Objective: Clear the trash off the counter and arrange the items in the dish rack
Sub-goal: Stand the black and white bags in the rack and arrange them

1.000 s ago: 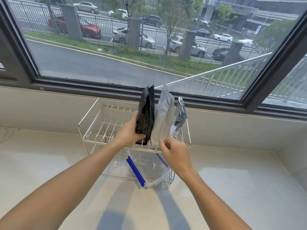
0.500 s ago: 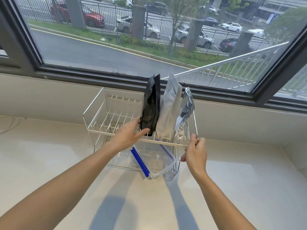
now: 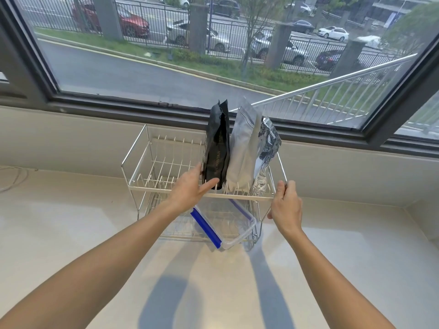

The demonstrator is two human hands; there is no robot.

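Two-tier white wire dish rack (image 3: 142,162) stands on the pale bench (image 3: 332,269) under a window, directly ahead of both hands. Left hand (image 3: 190,188) reaches over the front rail of the upper tier, fingers fairly straight and spread, thumb and fingertips touching the base of a black foil pouch (image 3: 217,148); whether it really grips the pouch cannot be told. Right hand (image 3: 285,205) is at the rack's front right corner, fingers curled round the wire upright there. Between the hands, three pouches stand upright in the upper tier's slots: the black one nearest the left hand, a matte silver pouch (image 3: 244,148) just beside it, and a crinkled shiny foil pouch (image 3: 268,148) nearest the right hand. Below the hands, a clear plastic container with blue clips (image 3: 223,224) sits tilted in the lower tier, one corner jutting past the front.
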